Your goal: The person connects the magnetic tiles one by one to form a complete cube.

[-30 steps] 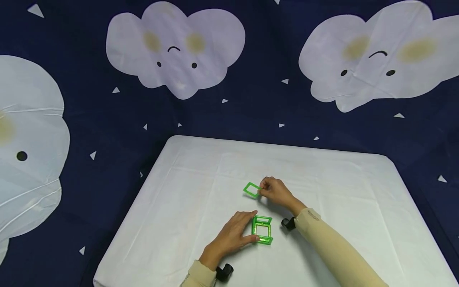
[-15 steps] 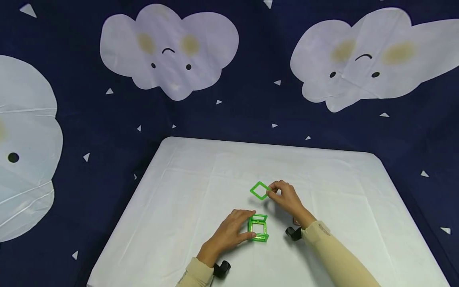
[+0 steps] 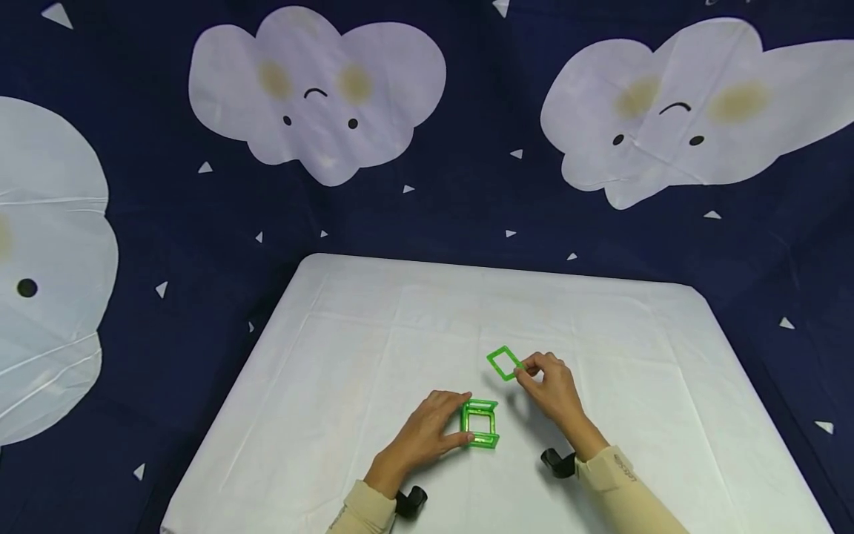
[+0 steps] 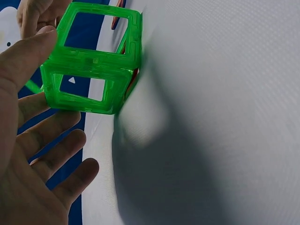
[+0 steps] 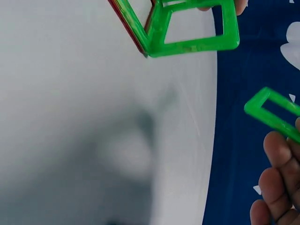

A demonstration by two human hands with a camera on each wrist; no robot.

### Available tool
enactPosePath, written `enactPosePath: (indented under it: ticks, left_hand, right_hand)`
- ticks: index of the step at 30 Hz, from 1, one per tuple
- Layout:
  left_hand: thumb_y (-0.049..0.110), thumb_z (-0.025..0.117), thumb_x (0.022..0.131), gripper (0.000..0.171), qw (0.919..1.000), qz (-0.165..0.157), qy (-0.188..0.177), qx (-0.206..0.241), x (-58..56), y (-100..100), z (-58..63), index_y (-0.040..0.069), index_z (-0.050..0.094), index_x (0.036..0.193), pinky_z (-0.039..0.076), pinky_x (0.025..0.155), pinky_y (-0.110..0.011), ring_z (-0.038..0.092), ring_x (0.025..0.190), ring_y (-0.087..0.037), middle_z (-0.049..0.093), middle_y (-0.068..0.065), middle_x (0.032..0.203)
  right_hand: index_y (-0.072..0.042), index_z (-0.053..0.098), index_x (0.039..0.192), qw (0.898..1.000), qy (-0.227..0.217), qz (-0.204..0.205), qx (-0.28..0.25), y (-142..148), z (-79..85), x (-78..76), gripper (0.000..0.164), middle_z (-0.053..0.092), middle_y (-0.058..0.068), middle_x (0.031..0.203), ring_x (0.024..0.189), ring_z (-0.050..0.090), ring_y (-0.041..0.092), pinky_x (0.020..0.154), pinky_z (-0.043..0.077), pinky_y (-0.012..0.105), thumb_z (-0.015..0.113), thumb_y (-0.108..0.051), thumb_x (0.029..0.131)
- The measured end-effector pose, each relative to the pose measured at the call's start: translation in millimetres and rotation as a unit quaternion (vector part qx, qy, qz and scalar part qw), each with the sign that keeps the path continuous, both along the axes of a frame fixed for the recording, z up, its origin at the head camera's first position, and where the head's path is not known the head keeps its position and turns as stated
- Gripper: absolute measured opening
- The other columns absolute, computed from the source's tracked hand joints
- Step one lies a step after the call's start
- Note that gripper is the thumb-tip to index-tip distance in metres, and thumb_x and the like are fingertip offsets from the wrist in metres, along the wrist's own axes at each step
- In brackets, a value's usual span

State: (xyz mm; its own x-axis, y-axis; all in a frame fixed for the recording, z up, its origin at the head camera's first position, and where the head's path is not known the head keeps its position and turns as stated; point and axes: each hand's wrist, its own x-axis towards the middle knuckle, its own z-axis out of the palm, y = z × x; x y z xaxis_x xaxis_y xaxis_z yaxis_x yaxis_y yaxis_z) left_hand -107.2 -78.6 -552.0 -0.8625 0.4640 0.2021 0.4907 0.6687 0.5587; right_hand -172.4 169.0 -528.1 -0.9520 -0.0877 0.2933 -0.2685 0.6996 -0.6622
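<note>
A partly built box of green magnetic tiles (image 3: pixel 479 424) stands on the white table, its upright square frames joined at the edges. My left hand (image 3: pixel 427 429) holds its left side, thumb near one corner and index finger near the other. In the left wrist view the thumb lies against the green box (image 4: pixel 93 58), while the other fingers spread below it. Farther back and right, my right hand (image 3: pixel 550 382) pinches a single green square tile (image 3: pixel 491 358) by one corner, above the table. That loose tile (image 5: pixel 269 117) is apart from the box in the right wrist view, partly cut off.
A white cloth covers the table (image 3: pixel 373 334), which has rounded far corners. Behind it hangs a dark blue backdrop (image 3: pixel 494 96) with white clouds and small triangles. In the left wrist view a reddish piece (image 4: pixel 118 14) shows beyond the box.
My right hand has moved right and a little nearer to me, carrying the loose tile away from the box and turning it. The left hand stays at the box.
</note>
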Motion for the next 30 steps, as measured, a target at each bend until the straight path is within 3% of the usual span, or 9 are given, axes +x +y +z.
enactPosePath:
  ticks: [12,24,30]
  left_hand:
    - [0.047,0.068,0.081,0.064,0.9989,0.03,0.034,-0.01,6.0,3.1,-2.1,0.015,0.051,0.134,0.045,0.094,-0.034,0.055,0.111,-0.014,0.061,0.002,0.121]
    - [0.048,0.068,0.081,0.064,0.9964,0.07,0.047,-0.007,12.0,9.2,-5.1,0.015,0.051,0.133,0.045,0.089,-0.032,0.055,0.109,-0.014,0.061,0.003,0.117]
    - [0.048,0.069,0.079,0.066,0.9951,0.084,0.052,-0.005,14.7,11.7,-5.3,0.016,0.05,0.133,0.045,0.087,-0.031,0.055,0.108,-0.014,0.061,0.003,0.117]
  right_hand:
    - [-0.015,0.065,0.071,0.998,0.039,-0.035,0.016,4.2,-2.4,24.7,0.012,0.06,0.0,0.068,0.06,0.043,0.009,0.058,0.034,0.024,0.075,-0.017,0.075]
    - [-0.014,0.063,0.068,0.996,0.041,-0.072,0.016,3.2,-8.5,43.0,0.014,0.062,0.0,0.064,0.062,0.048,0.01,0.059,0.037,0.026,0.076,-0.016,0.073]
    - [-0.015,0.062,0.064,0.995,0.068,-0.071,0.026,1.5,-16.7,50.4,0.018,0.063,-0.001,0.062,0.066,0.053,0.013,0.061,0.041,0.031,0.078,-0.013,0.069]
